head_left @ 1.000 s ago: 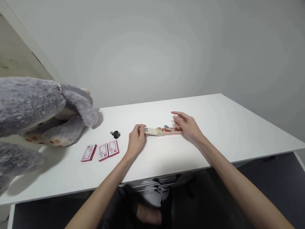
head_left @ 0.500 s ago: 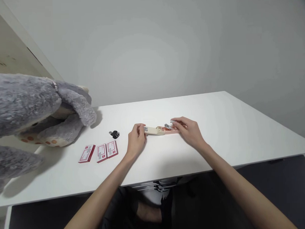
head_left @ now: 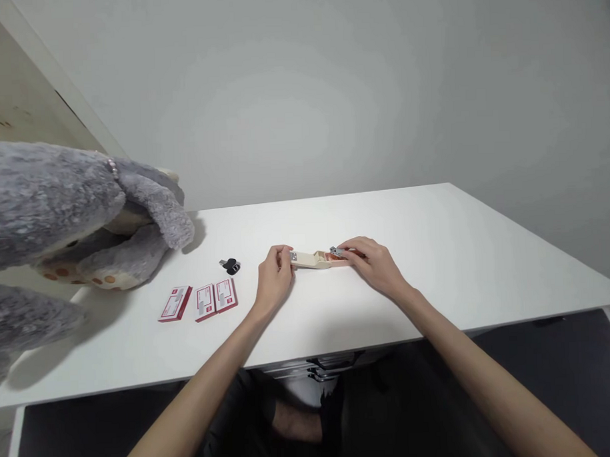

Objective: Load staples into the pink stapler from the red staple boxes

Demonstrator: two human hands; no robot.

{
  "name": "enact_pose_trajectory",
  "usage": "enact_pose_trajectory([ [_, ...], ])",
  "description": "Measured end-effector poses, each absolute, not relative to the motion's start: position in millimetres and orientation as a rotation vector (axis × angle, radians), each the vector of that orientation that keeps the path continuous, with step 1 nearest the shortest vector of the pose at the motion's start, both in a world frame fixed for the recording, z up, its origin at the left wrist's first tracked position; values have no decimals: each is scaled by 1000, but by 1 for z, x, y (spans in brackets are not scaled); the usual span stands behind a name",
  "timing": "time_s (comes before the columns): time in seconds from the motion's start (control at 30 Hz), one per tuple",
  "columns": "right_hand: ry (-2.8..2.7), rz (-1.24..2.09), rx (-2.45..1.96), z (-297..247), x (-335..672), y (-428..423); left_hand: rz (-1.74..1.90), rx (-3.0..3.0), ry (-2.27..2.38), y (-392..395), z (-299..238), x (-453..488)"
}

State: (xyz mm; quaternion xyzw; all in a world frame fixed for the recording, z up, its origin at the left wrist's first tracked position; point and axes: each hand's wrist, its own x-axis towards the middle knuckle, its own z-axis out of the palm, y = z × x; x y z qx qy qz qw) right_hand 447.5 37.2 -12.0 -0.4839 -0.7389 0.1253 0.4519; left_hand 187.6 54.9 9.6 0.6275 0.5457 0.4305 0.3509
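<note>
An opened beige and pink stapler (head_left: 316,259) lies flat in the middle of the white table (head_left: 436,250). My left hand (head_left: 273,277) pinches its left, metal-tipped end. My right hand (head_left: 373,264) covers its pink right half, fingers closed on a small metal part near the middle. Both forearms reach in from the bottom of the view.
Three small red and white staple boxes (head_left: 200,301) lie in a row left of my left hand. A small black object (head_left: 230,265) sits just behind them. A big grey plush toy (head_left: 59,217) fills the table's left end. Drawers show under the table's front edge.
My right hand has slid left along the stapler and its fingers have closed on the metal part. My left hand has stayed at the left end.
</note>
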Motion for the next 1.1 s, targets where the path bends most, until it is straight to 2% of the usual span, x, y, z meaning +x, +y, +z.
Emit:
enact_pose_trajectory([
  [0.33, -1831, 284, -1162, -18, 443, 43, 1105, 1655, 1421, 54, 10, 188],
  [0.5, -1780, 300, -1285, -19, 450, 43, 1138, 1642, 1405, 56, 6, 186],
  [0.67, -1502, 624, -1387, -17, 457, 44, 1196, 1579, 1418, 58, 2, 185],
  [0.83, -1197, 1014, -1129, -12, 460, 47, 1215, 1554, 1308, 58, 3, 184],
  [0.93, -1125, 1070, -1004, -10, 461, 48, 1189, 1583, 1215, 57, 5, 185],
  [1.1, -1149, 982, -956, -6, 458, 47, 1047, 1650, 1169, 53, 9, 186],
])
